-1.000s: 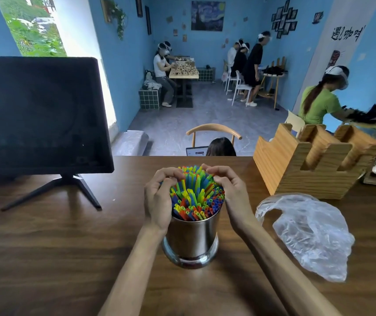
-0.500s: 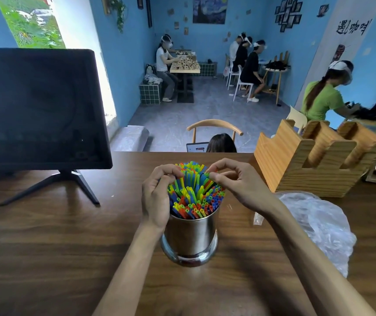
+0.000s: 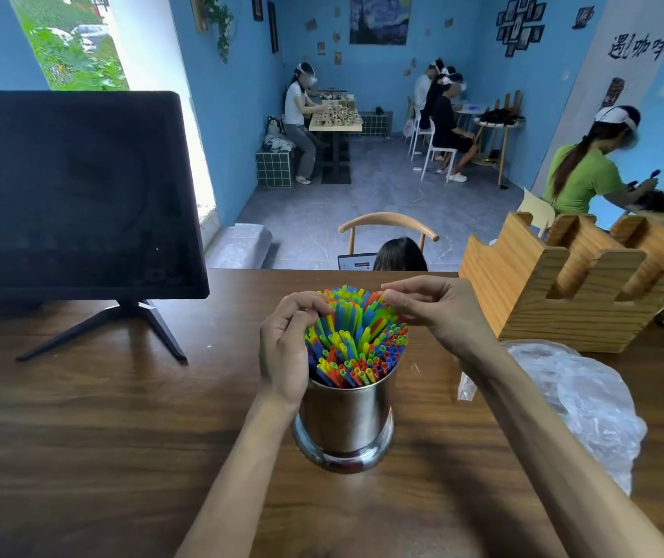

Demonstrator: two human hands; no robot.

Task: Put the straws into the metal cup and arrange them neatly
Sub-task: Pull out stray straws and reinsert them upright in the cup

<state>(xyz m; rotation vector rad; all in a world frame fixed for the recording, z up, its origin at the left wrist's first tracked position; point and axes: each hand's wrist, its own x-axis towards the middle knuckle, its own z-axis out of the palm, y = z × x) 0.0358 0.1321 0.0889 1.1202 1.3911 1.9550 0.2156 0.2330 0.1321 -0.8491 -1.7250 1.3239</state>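
Dozens of thin plastic straws in blue, green, yellow, orange and red point(image 3: 356, 340) are standing packed in the shiny cylindrical metal cup point(image 3: 344, 420), which is sitting on the dark brown wooden desk point(image 3: 100, 416) directly in front of the person. The left hand point(image 3: 288, 344) is curling round the bundle's left side just above the rim, its fingertips hooking over the outer straw tips. The right hand point(image 3: 439, 312) is now reaching in from the far right with thumb and forefinger pressed together on a few straw tips at the back edge; a second ago it was cupping the right side of the bundle, so the work is shifting from squeezing the whole bunch to nudging single straws. The straws are fanning away from the person, the far ones leaning outward and standing higher than the near ones, so the loading looks done and only the tidying seems left. A crumpled clear plastic bag point(image 3: 580, 400) is lying on the desk to the right, beside a slotted light wooden holder point(image 3: 563, 292), and a black monitor on a splayed stand point(image 3: 76, 195) is occupying the left.
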